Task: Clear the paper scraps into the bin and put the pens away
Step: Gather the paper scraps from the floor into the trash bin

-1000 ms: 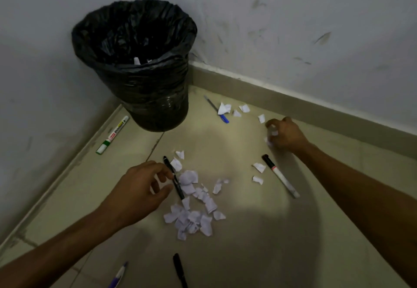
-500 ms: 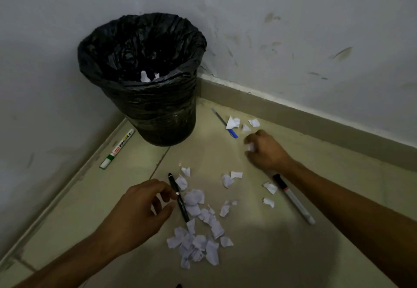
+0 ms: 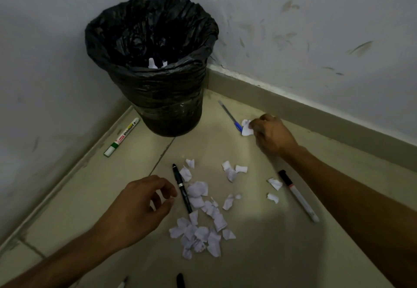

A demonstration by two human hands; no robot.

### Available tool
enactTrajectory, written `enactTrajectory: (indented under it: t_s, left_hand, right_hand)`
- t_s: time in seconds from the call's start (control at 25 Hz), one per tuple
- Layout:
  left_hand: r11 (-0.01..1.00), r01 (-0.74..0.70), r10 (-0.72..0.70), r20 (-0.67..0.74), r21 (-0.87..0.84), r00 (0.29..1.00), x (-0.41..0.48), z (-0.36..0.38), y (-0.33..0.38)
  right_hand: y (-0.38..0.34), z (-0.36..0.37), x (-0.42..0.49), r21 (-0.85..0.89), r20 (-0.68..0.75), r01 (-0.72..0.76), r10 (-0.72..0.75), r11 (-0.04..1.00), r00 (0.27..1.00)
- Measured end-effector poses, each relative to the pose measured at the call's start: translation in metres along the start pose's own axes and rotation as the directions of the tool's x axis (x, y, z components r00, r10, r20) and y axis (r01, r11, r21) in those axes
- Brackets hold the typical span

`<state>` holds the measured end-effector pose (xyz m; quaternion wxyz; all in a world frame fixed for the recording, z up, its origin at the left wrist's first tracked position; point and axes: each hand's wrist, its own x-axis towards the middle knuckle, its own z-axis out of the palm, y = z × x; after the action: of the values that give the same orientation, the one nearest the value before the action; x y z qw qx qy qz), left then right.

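A bin (image 3: 158, 111) lined with a black bag stands in the floor corner, a few white scraps inside. Torn paper scraps (image 3: 198, 231) lie in a loose heap on the tiles. My right hand (image 3: 270, 134) is closed on white scraps (image 3: 246, 127) beside a blue pen (image 3: 230, 116) near the skirting. My left hand (image 3: 140, 208) hovers with fingers apart, just left of a black pen (image 3: 181, 188). A black-capped white marker (image 3: 297, 197) lies under my right forearm, and a green whiteboard marker (image 3: 121, 137) lies by the left wall.
Two walls meet behind the bin, with a skirting board (image 3: 316, 109) along the right one. At the bottom edge, the tips of another black pen (image 3: 180, 282) and a white pen (image 3: 123, 284) show.
My right hand moved left along the skirting, gathering scraps toward the blue pen. My left hand stayed beside the black pen. The view tilted down slightly.
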<state>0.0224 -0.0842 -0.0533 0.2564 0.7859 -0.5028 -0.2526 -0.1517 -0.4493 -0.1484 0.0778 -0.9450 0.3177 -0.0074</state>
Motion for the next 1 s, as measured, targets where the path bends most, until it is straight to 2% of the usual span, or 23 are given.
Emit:
enactTrajectory:
  t_s: [0.12,0.28,0.4,0.48,0.56,0.68,0.76,0.84,0.92,1.0]
  left_hand:
    - [1.000,0.007,-0.007,0.014,0.031,1.000,-0.001,0.001,-0.004]
    - [0.993,-0.006,0.004,0.011,0.118,1.000,0.003,0.005,-0.017]
    - [0.960,-0.125,0.124,0.017,0.249,0.992,0.015,0.018,-0.026]
    - [0.917,-0.225,0.201,0.107,0.330,0.974,0.024,0.031,-0.029]
    - [0.878,-0.276,0.202,0.219,0.391,0.955,0.030,0.042,-0.029]
    - [0.858,-0.274,0.192,0.222,0.435,0.956,0.032,0.045,-0.033]
    - [0.855,-0.268,0.198,0.199,0.444,0.960,0.032,0.042,-0.038]
    - [0.848,-0.294,0.204,0.239,0.442,0.949,0.032,0.040,-0.042]
    - [0.852,-0.296,0.188,0.276,0.432,0.943,0.034,0.037,-0.047]
    - [0.855,-0.292,0.182,0.278,0.429,0.943,0.041,0.032,-0.054]
  right_hand:
    - [-0.046,-0.012,-0.055,0.124,0.050,0.014,-0.020,0.992,0.999]
    - [-0.096,-0.010,-0.099,0.230,0.235,0.095,-0.150,0.969,0.960]
    - [-0.121,-0.013,-0.109,0.369,0.237,0.037,-0.132,0.929,0.962]
    - [-0.128,-0.017,-0.107,0.311,0.168,0.029,-0.085,0.950,0.982]
    - [-0.119,-0.022,-0.097,0.198,0.128,-0.002,-0.024,0.980,0.991]
    - [-0.079,-0.026,-0.062,0.144,0.071,-0.121,0.111,0.982,0.991]
    - [-0.056,-0.024,-0.046,0.080,0.125,-0.105,0.095,0.991,0.988]
    - [-0.049,-0.013,-0.046,0.018,0.123,-0.063,0.061,0.998,0.991]
    - [-0.057,0.001,-0.054,0.022,0.094,-0.046,0.044,0.999,0.995]
    - [-0.078,0.010,-0.068,0.072,0.108,0.033,-0.040,0.997,0.993]
